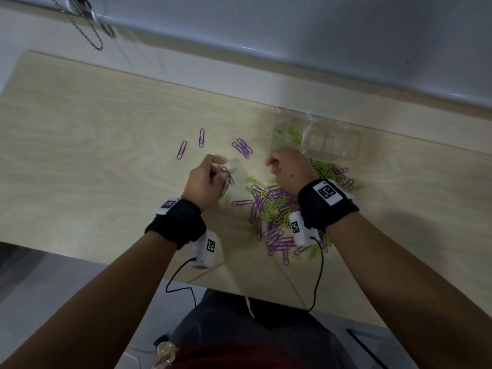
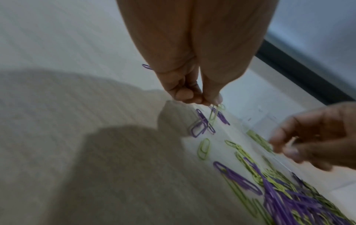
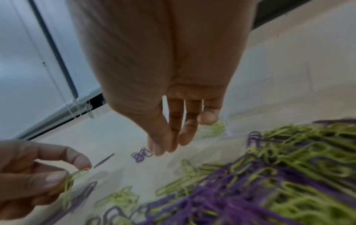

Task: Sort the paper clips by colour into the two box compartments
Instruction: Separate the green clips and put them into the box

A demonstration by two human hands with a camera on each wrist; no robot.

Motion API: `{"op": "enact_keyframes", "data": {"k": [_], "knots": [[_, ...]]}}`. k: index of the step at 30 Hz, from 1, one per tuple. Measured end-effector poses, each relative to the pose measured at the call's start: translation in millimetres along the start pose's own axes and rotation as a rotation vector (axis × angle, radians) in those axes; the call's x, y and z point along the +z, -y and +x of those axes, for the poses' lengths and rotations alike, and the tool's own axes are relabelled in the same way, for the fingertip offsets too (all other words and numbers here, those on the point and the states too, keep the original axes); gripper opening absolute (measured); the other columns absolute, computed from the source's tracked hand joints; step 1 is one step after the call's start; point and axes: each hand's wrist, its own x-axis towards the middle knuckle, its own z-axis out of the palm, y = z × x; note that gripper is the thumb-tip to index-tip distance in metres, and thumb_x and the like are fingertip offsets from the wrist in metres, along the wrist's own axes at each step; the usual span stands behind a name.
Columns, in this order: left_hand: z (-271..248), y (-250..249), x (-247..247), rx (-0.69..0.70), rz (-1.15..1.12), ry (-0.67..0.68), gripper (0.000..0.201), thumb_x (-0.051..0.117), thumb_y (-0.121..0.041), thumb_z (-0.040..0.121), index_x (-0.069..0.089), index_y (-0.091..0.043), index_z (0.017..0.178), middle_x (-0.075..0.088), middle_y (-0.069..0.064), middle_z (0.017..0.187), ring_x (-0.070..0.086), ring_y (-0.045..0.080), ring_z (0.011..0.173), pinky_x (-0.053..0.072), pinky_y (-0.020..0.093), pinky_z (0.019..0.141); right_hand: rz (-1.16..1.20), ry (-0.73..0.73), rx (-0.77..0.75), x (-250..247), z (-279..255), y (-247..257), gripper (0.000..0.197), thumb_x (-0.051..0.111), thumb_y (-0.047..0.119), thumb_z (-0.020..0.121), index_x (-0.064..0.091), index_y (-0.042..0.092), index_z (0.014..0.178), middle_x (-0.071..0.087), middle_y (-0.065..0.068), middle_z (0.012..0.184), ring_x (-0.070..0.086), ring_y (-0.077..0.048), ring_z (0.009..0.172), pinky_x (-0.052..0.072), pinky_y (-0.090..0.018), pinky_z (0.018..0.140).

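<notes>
left grip [image 1: 206,179] pinches a green clip [image 2: 214,114] just above the tabletop [image 1: 93,155] | right grip [image 1: 288,166] loose, fingers [image 3: 185,134] hang down, holds nothing | mixed pile of clips [image 1: 277,209] lies between the wrists | clear box [image 1: 330,139] just past right grip, green clips in left part

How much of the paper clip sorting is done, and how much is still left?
Some is done: the clear box's left compartment holds green clips, while the right compartment looks empty. In hand: the left hand pinches a green paper clip; whether the right hand holds anything is unclear. Left: the big mixed pile and the loose purple clips on the table.
</notes>
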Motion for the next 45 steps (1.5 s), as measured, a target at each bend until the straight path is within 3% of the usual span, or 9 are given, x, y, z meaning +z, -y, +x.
{"op": "enact_keyframes", "data": {"k": [3,6,13,20,23,29,33,40,45], "knots": [[0.2,7.1,3.0,-0.047,0.049,0.031,0.008,0.052,-0.006,0.083,0.056,-0.011,0.088,0.062,-0.003,0.070,0.058,0.015,0.064,0.042,0.022,0.065,-0.216,0.116,0.013,2.6,-11.2,-11.1,0.013,0.062,0.010,0.081,0.059,0.022,0.077,0.053,0.000,0.094,0.056,-0.020,0.089,0.049,-0.038,0.081],[-5.7,3.7,5.4,-0.042,-0.010,0.086,0.010,0.051,-0.002,0.082,0.058,-0.009,0.079,0.058,-0.012,0.067,0.053,0.003,0.058,0.041,0.019,0.063,-0.320,0.168,0.021,9.0,-18.3,-15.6,0.011,0.069,0.019,0.080,0.059,0.020,0.076,0.048,-0.001,0.094,0.051,-0.024,0.092,0.048,-0.040,0.079],[-25.7,-5.0,16.4,0.286,0.432,0.100,0.017,0.068,-0.016,0.077,0.064,-0.007,0.091,0.056,0.015,0.095,0.051,0.032,0.087,0.042,0.030,0.075,-0.273,0.108,0.021,5.2,-17.7,-8.1,0.009,0.061,0.017,0.085,0.057,0.018,0.077,0.048,-0.001,0.093,0.049,-0.021,0.089,0.047,-0.040,0.079],[-24.2,-11.7,35.4,0.129,0.579,0.290,0.017,0.066,-0.023,0.075,0.056,-0.014,0.085,0.051,0.009,0.097,0.047,0.030,0.095,0.042,0.038,0.074,-0.080,-0.082,-0.121,-2.0,11.1,27.1,0.011,0.059,0.010,0.087,0.053,0.017,0.082,0.056,0.004,0.081,0.053,-0.018,0.076,0.046,-0.033,0.067],[-21.9,-14.3,25.9,0.108,0.289,0.356,0.015,0.064,-0.013,0.078,0.050,-0.015,0.075,0.055,0.006,0.083,0.054,0.026,0.081,0.048,0.040,0.071,0.037,-0.129,-0.123,0.5,19.6,29.2,0.009,0.060,0.011,0.087,0.053,0.015,0.083,0.060,0.004,0.080,0.055,-0.017,0.073,0.045,-0.031,0.065],[3.0,-16.4,-11.1,-0.044,0.025,0.006,0.008,0.062,-0.004,0.082,0.054,-0.006,0.080,0.058,-0.012,0.071,0.054,-0.005,0.061,0.038,0.010,0.059,0.349,-0.163,-0.046,4.1,28.1,36.1,0.014,0.062,0.006,0.085,0.055,0.016,0.079,0.065,0.000,0.075,0.062,-0.017,0.071,0.048,-0.024,0.065],[17.2,-14.5,-21.9,0.067,0.296,-0.122,0.017,0.058,-0.013,0.078,0.060,0.000,0.088,0.060,0.017,0.089,0.057,0.031,0.083,0.044,0.032,0.074,0.332,-0.084,-0.005,10.5,32.6,35.9,0.020,0.052,-0.004,0.086,0.059,0.015,0.090,0.064,-0.002,0.087,0.060,-0.016,0.078,0.045,-0.023,0.067],[-4.4,-22.0,22.0,0.300,0.340,0.320,0.021,0.067,-0.002,0.074,0.069,-0.009,0.093,0.062,0.009,0.104,0.057,0.028,0.100,0.046,0.032,0.088,-0.016,0.033,-0.074,9.3,-1.0,14.5,0.028,0.052,-0.008,0.081,0.065,0.016,0.086,0.059,-0.001,0.093,0.055,-0.016,0.078,0.041,-0.026,0.068],[4.0,-22.8,39.0,0.480,0.517,0.432,0.015,0.066,-0.006,0.073,0.067,-0.013,0.087,0.057,0.010,0.100,0.052,0.033,0.090,0.050,0.044,0.071,-0.175,0.089,-0.107,12.9,-16.5,-9.3,0.015,0.060,0.008,0.083,0.062,0.019,0.093,0.052,-0.001,0.102,0.051,-0.021,0.094,0.044,-0.033,0.075]]}}
